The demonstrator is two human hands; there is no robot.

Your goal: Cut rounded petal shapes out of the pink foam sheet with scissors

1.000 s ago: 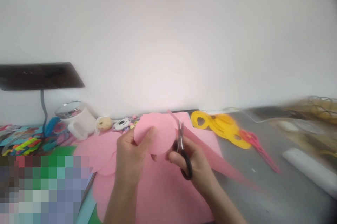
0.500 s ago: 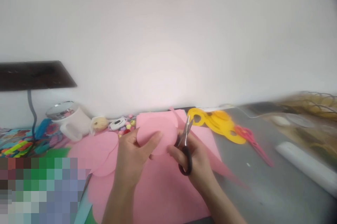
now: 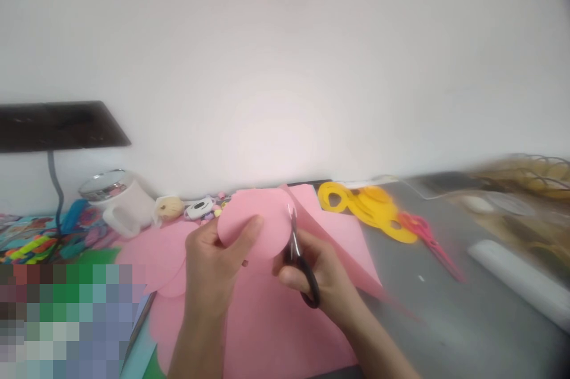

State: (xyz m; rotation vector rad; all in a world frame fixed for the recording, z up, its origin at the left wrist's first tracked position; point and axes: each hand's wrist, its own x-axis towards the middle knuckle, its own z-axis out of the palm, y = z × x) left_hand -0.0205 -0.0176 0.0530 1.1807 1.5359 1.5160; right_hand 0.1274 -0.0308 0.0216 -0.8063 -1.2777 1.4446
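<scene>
My left hand (image 3: 220,260) pinches a rounded piece of pink paper (image 3: 267,221), thumb on the front and fingers behind. My right hand (image 3: 318,272) is closed round the black handles of a pair of scissors (image 3: 309,278). The blades point up at the right edge of the rounded piece, where a pink strip runs off to the right. Under both hands lies a large pink sheet (image 3: 276,331). More pink pieces with curved edges (image 3: 154,254) overlap to the left of my left hand.
Yellow cut-out paper (image 3: 369,207) and pink scissors (image 3: 431,245) lie to the right on the grey table (image 3: 445,331). Beyond them is a white roll (image 3: 516,278). At back left stand a white mug (image 3: 129,207), small trinkets (image 3: 200,208) and colourful items (image 3: 31,248). A wall rises behind.
The scissors have moved left and slightly down, and their blades look closer together, now at the paper's right edge. My left hand and the rounded paper have shifted slightly left.
</scene>
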